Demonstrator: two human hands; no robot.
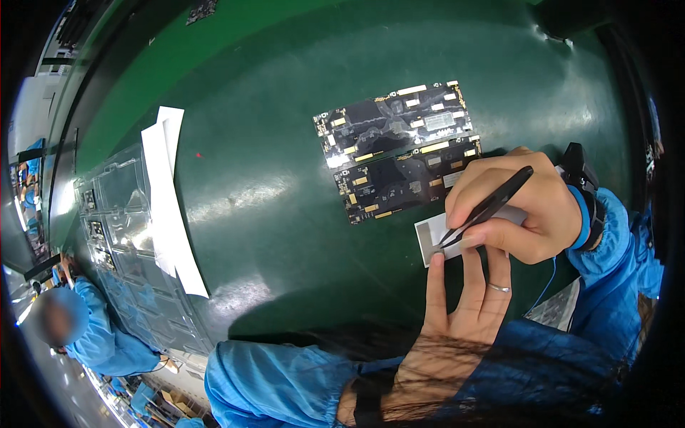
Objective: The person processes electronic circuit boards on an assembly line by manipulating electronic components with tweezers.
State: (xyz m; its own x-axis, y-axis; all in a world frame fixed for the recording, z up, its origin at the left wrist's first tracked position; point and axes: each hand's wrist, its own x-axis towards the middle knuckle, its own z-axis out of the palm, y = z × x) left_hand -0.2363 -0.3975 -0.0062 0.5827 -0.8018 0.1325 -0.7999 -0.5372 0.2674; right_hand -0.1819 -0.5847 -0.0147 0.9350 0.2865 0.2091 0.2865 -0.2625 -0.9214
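Note:
Black tweezers (499, 198) are gripped in my right hand (546, 207), their tips touching the grey strip near the left end of a small white card (427, 235). My left hand (457, 335) reaches up from below with its fingers stretched and apart. Its fingertips rest at the card's lower edge, and a ring is on one finger. Part of the card lies hidden under my right hand. Just beyond it, two black circuit boards lie side by side, the farther board (371, 132) and the nearer board (389, 182), whose right end my right hand partly covers.
Folded white paper strips (171, 214) lie on the green table (250, 143) at left, overlapping a clear plastic tray (118, 189) with several small boards. A thin blue cord (546, 289) hangs by my right wrist. Another person (107, 342) in blue is at far left.

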